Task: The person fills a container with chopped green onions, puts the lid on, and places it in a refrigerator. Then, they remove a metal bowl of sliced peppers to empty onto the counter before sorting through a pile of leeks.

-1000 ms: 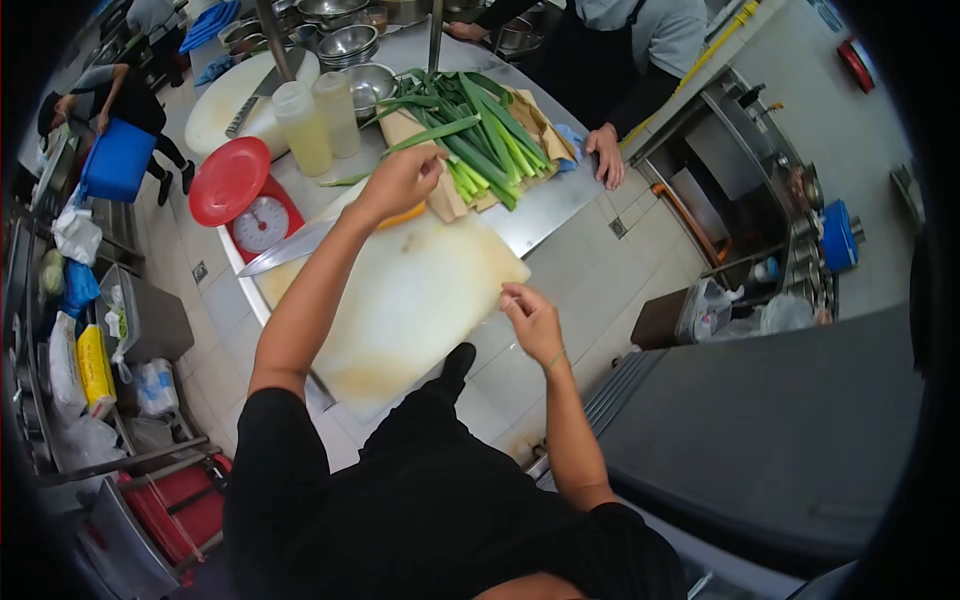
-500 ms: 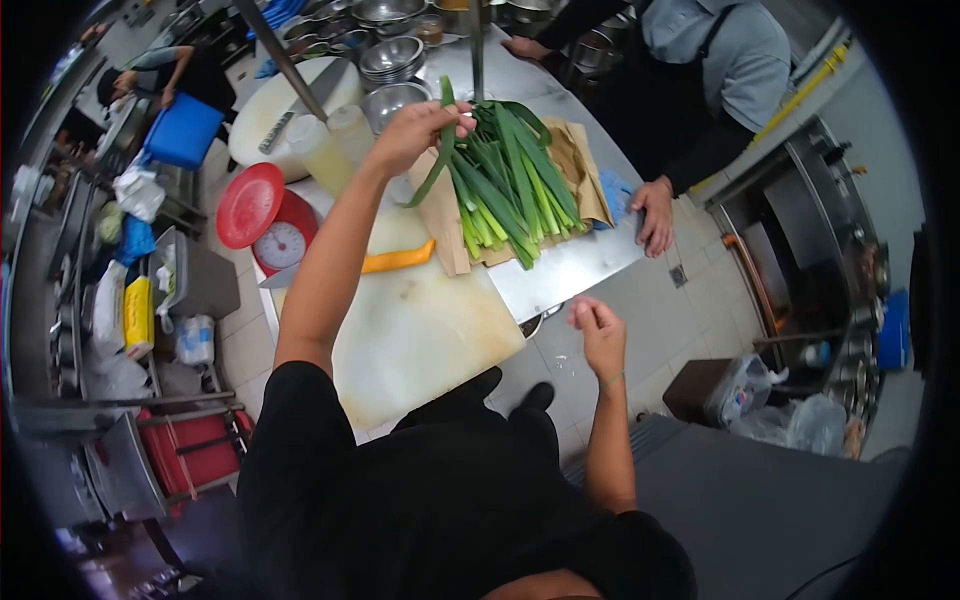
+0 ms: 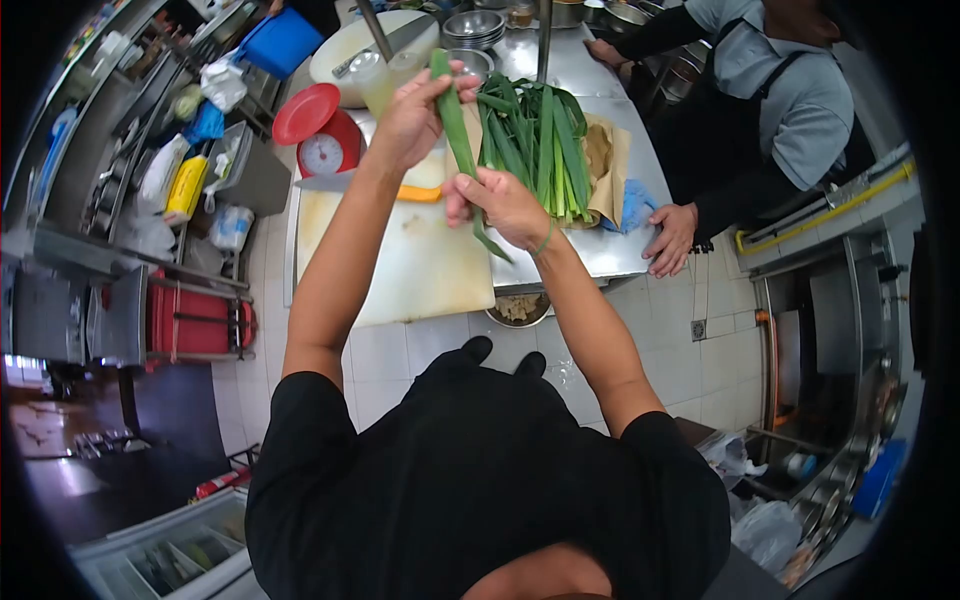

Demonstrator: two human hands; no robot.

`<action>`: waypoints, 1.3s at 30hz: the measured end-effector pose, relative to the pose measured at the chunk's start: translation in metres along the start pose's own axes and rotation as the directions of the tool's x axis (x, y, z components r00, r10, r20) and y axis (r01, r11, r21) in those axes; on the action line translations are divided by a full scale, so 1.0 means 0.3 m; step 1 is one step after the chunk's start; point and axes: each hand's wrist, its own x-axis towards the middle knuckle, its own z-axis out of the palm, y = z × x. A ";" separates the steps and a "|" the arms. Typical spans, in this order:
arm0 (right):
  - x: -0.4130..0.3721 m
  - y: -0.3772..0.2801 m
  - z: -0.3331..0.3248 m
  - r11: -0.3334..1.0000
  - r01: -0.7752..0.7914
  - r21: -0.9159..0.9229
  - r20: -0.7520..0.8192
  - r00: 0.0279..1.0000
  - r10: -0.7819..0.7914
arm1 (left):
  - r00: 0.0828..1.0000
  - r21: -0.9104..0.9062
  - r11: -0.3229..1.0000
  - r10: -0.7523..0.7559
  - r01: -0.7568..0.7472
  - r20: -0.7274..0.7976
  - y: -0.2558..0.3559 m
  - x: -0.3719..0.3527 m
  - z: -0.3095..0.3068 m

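Observation:
A long green leaf (image 3: 455,122) is held in the air over the cutting board, its tip hanging low. My left hand (image 3: 412,118) grips it near the upper end. Lower down, my right hand (image 3: 500,205) has its fingers closed round the same leaf. Just to the right lies a pile of leafy green stalks (image 3: 545,150) on brown paper (image 3: 603,165). The white cutting board (image 3: 400,265) is below my hands, with a knife with an orange handle (image 3: 418,193) across its far part.
A red scale (image 3: 325,150) stands at the board's back left, near a round board (image 3: 335,50) bearing another knife. Metal bowls (image 3: 472,28) are behind. A co-worker's hand (image 3: 675,238) rests at the table's right edge. A bowl (image 3: 518,308) sits below the front edge.
My right hand has come up from beside the table and closed on the leaf. The view has shifted, so the table appears further right.

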 end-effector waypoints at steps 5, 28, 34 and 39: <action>-0.169 0.081 -0.066 0.974 -0.227 0.006 -0.021 0.974 0.227 | 0.958 -0.179 0.976 0.074 -0.128 -0.279 -0.003 -0.111 -0.114; -0.136 0.197 0.013 0.895 -0.385 0.225 -0.061 0.911 0.407 | 0.987 -0.846 0.532 0.112 0.040 0.118 -0.193 -0.233 -0.175; -0.324 0.190 -0.027 0.960 0.226 0.168 -0.568 0.817 -0.093 | 0.985 0.411 0.902 0.073 -0.131 0.154 -0.506 -0.307 0.233; -0.815 0.256 -0.112 0.970 -0.031 -0.242 -0.934 0.279 -0.225 | 0.819 0.509 0.845 -0.173 -0.162 0.547 -0.704 -0.416 0.541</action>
